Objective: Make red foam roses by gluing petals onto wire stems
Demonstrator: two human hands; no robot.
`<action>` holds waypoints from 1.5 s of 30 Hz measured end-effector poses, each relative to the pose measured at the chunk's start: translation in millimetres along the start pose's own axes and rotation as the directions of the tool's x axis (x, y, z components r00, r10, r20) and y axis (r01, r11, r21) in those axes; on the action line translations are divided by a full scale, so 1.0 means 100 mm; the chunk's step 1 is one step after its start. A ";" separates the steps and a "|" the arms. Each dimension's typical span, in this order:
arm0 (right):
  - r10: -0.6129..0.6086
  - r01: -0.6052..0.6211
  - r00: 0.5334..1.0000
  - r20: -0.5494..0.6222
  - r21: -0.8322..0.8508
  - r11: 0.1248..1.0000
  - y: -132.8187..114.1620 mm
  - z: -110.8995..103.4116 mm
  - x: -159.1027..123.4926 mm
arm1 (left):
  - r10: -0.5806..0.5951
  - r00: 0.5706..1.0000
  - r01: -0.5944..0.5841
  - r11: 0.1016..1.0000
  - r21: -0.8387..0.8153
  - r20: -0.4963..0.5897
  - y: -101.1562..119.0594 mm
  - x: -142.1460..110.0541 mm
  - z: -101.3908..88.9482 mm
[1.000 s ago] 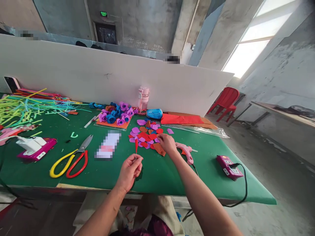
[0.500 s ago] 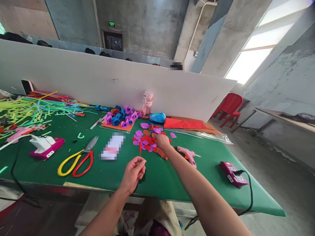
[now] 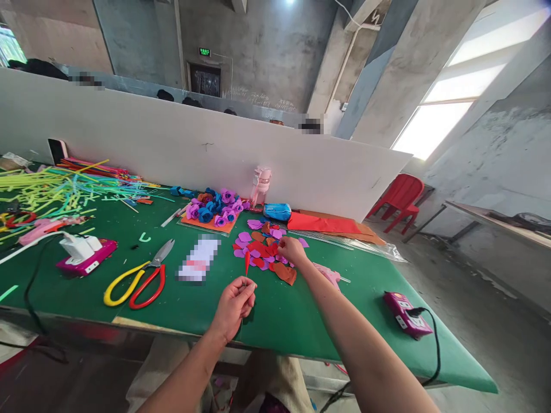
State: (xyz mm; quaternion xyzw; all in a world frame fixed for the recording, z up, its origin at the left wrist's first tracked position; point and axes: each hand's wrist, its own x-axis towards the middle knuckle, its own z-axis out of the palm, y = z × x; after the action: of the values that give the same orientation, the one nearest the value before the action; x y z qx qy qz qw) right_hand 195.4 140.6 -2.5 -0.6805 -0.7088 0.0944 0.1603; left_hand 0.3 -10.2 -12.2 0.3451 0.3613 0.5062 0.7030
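Note:
My left hand (image 3: 235,304) is closed in a pinch on a thin stem that carries a red paper flower bud (image 3: 247,263), held upright above the table's front edge. My right hand (image 3: 294,251) reaches to the right side of a loose pile of cut paper petals (image 3: 257,248) in red, purple and brown. Its fingers are bent together at the pile, touching red petals; whatever lies between the fingertips is hidden. Beneath my right forearm a pink glue gun (image 3: 329,275) lies partly covered.
Scissors (image 3: 148,275) and a blurred paper (image 3: 198,259) lie left of my hands. Finished paper flowers (image 3: 215,206), a pink bottle (image 3: 260,186), a blue pouch (image 3: 278,211) and red paper (image 3: 322,222) line the back. A corded purple power box (image 3: 407,314) sits right; colourful strips (image 3: 64,186) spread left.
My right hand has shifted slightly right and down over the petals, uncovering red and brown ones, while its forearm covers more of the glue gun. My left hand stays on the stem.

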 end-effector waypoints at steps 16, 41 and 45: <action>-0.054 -0.055 0.995 0.082 0.923 0.382 -0.23 -0.32 -0.73 | -0.059 0.998 0.058 0.998 -0.026 -0.029 0.10 0.03 0.03; 0.059 -0.299 0.952 0.300 0.954 -0.027 -0.41 0.01 -1.53 | -0.123 0.991 0.105 0.961 0.256 0.057 0.30 0.08 0.16; 0.111 -0.301 0.940 0.323 0.937 -0.180 -0.43 0.07 -1.56 | -0.186 0.978 0.159 0.957 0.244 0.095 0.30 0.05 0.16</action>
State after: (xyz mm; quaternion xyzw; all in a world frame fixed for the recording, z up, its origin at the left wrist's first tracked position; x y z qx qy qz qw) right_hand 156.0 -16.6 -8.9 -0.4218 -0.2808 0.6612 0.5533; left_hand 1.5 0.4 20.3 0.4221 0.4056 0.3754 0.7186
